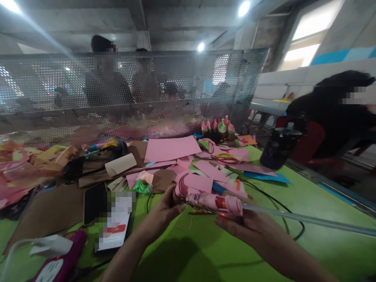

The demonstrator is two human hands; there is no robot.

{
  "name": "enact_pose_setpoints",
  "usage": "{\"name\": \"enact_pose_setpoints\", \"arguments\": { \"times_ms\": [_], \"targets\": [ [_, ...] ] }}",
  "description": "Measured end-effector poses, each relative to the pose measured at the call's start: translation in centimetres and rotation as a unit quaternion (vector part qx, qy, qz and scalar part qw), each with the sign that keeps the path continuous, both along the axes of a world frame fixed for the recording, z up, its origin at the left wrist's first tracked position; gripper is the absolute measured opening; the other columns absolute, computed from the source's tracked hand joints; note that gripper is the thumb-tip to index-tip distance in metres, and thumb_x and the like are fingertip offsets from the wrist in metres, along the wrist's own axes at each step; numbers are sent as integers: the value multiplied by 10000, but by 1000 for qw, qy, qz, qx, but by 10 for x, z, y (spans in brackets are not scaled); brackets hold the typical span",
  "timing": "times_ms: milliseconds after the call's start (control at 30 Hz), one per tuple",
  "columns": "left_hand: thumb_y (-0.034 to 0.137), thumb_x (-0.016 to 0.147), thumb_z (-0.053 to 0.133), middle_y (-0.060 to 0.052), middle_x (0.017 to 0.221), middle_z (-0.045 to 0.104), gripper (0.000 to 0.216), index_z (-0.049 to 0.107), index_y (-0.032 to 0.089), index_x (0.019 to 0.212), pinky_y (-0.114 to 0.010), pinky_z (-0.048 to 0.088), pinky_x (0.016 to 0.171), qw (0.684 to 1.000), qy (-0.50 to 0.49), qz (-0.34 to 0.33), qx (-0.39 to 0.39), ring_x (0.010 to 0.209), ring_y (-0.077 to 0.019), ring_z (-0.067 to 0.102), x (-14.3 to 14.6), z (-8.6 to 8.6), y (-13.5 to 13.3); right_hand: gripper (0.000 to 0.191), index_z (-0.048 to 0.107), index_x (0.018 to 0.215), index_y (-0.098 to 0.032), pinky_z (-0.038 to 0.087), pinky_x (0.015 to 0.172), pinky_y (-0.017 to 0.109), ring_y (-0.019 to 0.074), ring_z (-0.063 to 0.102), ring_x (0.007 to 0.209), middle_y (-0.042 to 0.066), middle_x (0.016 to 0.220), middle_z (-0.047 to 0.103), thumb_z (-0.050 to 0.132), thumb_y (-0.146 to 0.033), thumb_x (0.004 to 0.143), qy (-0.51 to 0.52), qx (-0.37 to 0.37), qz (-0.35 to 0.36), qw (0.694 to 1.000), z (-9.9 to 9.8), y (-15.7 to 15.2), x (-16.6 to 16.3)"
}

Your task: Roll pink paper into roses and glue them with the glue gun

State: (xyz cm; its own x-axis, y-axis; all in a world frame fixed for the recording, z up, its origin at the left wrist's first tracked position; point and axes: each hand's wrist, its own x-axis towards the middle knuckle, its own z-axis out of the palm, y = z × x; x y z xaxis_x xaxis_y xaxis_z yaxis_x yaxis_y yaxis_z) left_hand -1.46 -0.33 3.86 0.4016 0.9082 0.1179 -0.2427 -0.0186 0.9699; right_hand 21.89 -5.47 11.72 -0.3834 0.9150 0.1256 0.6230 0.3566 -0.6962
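Rolled pink paper coil (pixel 196 182), just below frame centre, pinched at its left end, probably to stop it unwinding. Pink patterned glue-gun-like tool (pixel 216 202) lies along its near side, contact unclear; long clear rod (pixel 305 220) runs from it to the right edge. Large flat pink paper sheet (pixel 172 149) at centre, likely kept within reach. Left hand (pixel 164 211) half-curled, gripping coil. Right hand (pixel 249 227) cupped under tool's right end, holding it; finger wrap partly hidden.
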Motion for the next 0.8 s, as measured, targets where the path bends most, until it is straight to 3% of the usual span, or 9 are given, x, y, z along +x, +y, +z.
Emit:
{"name": "enact_pose_setpoints", "arguments": {
  "times_ms": [333,633,800],
  "targets": [
    [256,808,712,-32,1358,623,556,572,293,1345,-404,329,1131,1000,8,12,-15,1312,-262,471,-2,2,-3,432,651,1252,-272,475,1038,464,313,598,1196,51,1282,670,538,-533,926,67,-71,-28,995,-9,0,15],
    [251,800,725,-22,1366,620,553,581,296,1332,-371,348,1102,999,10,6,-36,1286,-254,484,-1,5,-5,367,674,1222,-296,490,1019,438,309,617,1167,37,1229,700,571,-476,920,56,-34,-1,998,-3,1,5],
    [287,790,744,-35,1207,688,471,632,285,1247,-343,422,990,999,17,32,-34,1146,-245,557,-3,-2,-2,380,689,1167,-251,501,983,418,289,641,1088,47,1126,717,582,-506,907,121,-72,-31,990,-6,0,18]
  ]
}}
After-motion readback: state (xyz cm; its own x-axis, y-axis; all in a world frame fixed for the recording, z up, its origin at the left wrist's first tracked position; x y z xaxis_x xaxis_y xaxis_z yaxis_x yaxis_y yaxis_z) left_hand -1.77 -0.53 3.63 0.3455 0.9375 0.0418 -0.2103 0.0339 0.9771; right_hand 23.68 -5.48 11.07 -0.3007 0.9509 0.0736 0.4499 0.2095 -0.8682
